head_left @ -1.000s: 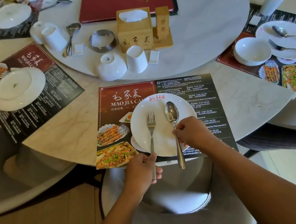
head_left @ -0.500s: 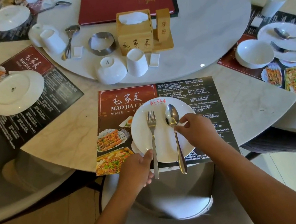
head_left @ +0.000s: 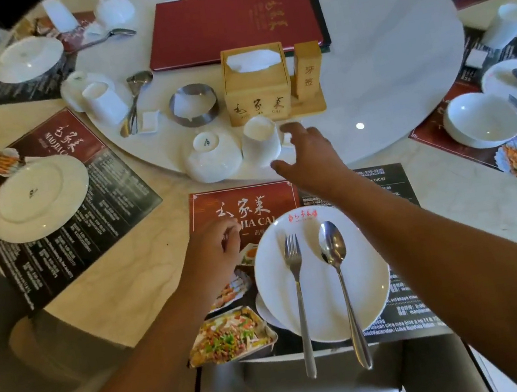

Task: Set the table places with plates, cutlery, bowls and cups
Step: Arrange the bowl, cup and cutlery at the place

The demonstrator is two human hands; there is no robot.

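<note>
In the head view, the right hand [head_left: 308,154] is stretched out over the far edge of the placemat [head_left: 242,211], its grip wide, thumb and fingers spread and holding nothing. The fingertips are just beside the right wall of the cup [head_left: 259,145], though whether they touch it cannot be told. The cup stands upside down on the near rim of the turntable [head_left: 383,76], with the bowl [head_left: 211,159], also upside down, close on its left. The left hand [head_left: 212,256] hovers above the left part of the placemat with its fingers loosely curled, and nothing shows in its grip. Near the person, the plate [head_left: 322,303] lies on the placemat with the fork [head_left: 298,290] and spoon [head_left: 333,248] side by side on it, their handles overhanging the edge of the table [head_left: 131,298]. The cup looks like glazed white ceramic, so it is probably light, stiff, smooth enough to slip, and liable to chip if knocked against the bowl. No handle shows, so the sensible hold is round the side wall about midway up, thumb opposite fingers. It should be lifted clear of the bowl before it is turned upright and set down gently on the placemat beside the plate. The bowl is wider and likely heavier, and is best taken by its raised foot or cupped across its curved back.
</note>
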